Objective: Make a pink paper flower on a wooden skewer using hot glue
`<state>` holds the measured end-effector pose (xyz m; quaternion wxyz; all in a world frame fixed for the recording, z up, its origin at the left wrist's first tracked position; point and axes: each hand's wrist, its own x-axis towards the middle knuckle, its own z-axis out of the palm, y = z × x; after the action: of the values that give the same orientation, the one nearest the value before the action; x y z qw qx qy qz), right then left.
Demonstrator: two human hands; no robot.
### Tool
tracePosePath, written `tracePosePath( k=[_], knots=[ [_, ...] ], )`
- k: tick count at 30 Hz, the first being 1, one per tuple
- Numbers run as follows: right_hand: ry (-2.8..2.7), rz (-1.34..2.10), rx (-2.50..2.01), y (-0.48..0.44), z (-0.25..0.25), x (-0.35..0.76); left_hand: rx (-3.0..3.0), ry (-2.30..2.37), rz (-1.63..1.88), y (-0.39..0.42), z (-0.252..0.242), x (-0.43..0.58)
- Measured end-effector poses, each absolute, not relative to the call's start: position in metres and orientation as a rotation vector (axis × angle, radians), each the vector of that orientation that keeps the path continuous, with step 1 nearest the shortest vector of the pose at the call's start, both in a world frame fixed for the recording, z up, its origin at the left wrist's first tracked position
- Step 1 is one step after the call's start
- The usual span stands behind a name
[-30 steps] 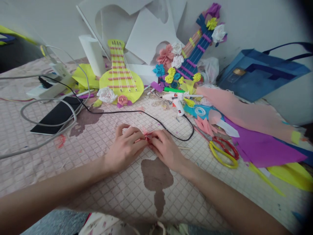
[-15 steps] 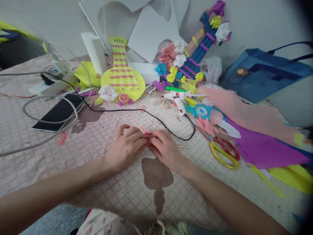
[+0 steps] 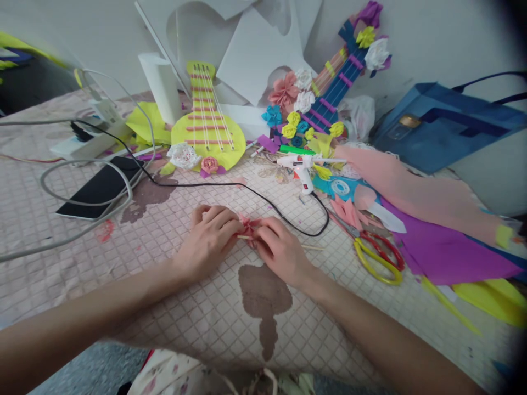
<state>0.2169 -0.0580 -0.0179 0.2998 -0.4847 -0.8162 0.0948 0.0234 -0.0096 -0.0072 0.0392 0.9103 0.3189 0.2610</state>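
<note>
A small pink crepe-paper flower (image 3: 247,223) is pinched between both hands over the middle of the table. My left hand (image 3: 211,237) grips its left side, fingers curled and knuckles up. From the right, my right hand (image 3: 283,251) closes its fingertips on the flower. A thin wooden stick (image 3: 313,248) passes under my right hand, and its other end shows by the left fingertips. Fingers cover part of the flower, so how the stick meets it is hidden. Beyond the right hand lies a white glue gun (image 3: 302,174) with its black cord.
Scissors (image 3: 376,255) with red and yellow handles lie to the right, beside pink paper strips and a purple sheet (image 3: 457,252). A yellow paper guitar (image 3: 208,131) and a blue one (image 3: 333,104) stand behind. At left are a phone-like black slab (image 3: 101,189) and cables.
My left hand has shifted slightly left, opening a gap between the hands. More of the pink flower and the stick's left end now show between them.
</note>
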Motion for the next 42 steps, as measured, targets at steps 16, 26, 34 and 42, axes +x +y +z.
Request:
tracePosePath(
  k=[16,26,34,42],
  knots=[
    [-2.186,0.261,-1.259,-0.06,-0.016,0.215,2.756,0.83,0.738,-0.018,-0.004,0.025],
    [-2.238,0.271,-1.227,-0.062,-0.017,0.215,2.81,0.88,0.693,-0.023,-0.004,0.025],
    [-2.226,0.281,-1.245,-0.062,-0.022,0.215,2.784,0.918,0.638,-0.028,-0.005,0.026],
    [-2.252,0.276,-1.233,-0.062,-0.017,0.213,2.809,0.968,0.713,-0.03,-0.006,0.024]
  ],
)
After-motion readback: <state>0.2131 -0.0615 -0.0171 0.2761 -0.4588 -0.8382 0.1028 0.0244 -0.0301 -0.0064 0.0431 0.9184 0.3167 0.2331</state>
